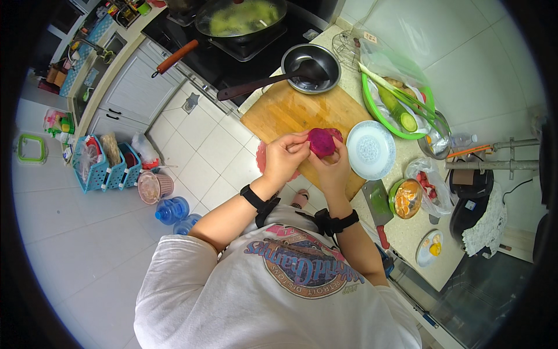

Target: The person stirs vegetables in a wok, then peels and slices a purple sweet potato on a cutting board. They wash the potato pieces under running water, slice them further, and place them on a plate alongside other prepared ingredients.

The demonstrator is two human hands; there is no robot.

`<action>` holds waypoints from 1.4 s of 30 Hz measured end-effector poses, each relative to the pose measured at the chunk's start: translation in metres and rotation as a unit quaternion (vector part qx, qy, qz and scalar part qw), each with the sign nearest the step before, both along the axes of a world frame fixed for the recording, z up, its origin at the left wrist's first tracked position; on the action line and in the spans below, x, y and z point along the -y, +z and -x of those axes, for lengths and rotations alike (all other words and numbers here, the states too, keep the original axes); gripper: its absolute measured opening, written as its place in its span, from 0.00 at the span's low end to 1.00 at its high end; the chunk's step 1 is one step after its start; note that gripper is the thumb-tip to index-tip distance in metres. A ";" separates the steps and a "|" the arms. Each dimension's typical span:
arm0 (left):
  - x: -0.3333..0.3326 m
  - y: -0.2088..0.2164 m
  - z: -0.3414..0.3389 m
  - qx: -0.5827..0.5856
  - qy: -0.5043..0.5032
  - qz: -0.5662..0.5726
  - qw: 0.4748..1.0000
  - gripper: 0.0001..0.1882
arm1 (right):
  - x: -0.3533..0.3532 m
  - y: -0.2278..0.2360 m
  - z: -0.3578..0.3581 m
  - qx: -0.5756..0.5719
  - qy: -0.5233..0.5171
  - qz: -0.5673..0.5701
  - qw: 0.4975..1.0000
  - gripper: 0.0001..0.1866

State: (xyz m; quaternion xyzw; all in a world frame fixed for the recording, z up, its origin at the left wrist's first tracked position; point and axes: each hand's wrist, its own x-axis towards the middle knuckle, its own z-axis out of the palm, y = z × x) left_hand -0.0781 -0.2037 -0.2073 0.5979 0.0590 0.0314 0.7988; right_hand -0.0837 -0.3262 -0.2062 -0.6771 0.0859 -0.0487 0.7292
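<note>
Over the wooden cutting board [279, 113], I hold a piece of red dragon fruit [321, 142] with its deep magenta flesh facing up. My right hand [333, 170] is wrapped round it from the near right side. The fingertips of my left hand [283, 156] pinch at its left edge. Just behind the fruit, something pinkish-red shows, partly hidden, perhaps peel. A pale blue patterned plate [371, 150] sits right of my hands. Closer to me lies a cleaver [378, 203] with a red handle.
Behind the board stand a steel bowl [321, 84] with a dark ladle [311, 71] across it and a covered pan [241, 20] on the stove. A green basket [369, 96] of vegetables, a bowl of orange pieces [407, 198] and a small plate [426, 256] line the right.
</note>
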 end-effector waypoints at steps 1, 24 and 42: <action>0.001 0.001 0.000 0.006 0.008 -0.020 1.000 0.09 | 0.000 -0.002 0.000 0.003 -0.005 0.001 1.000 0.30; -0.008 0.008 -0.010 -0.075 -0.027 0.053 0.995 0.09 | 0.005 -0.004 -0.005 -0.027 -0.022 -0.036 0.999 0.31; -0.011 0.018 -0.010 -0.159 -0.023 0.083 0.983 0.07 | 0.010 -0.006 -0.002 0.017 0.030 -0.039 0.999 0.32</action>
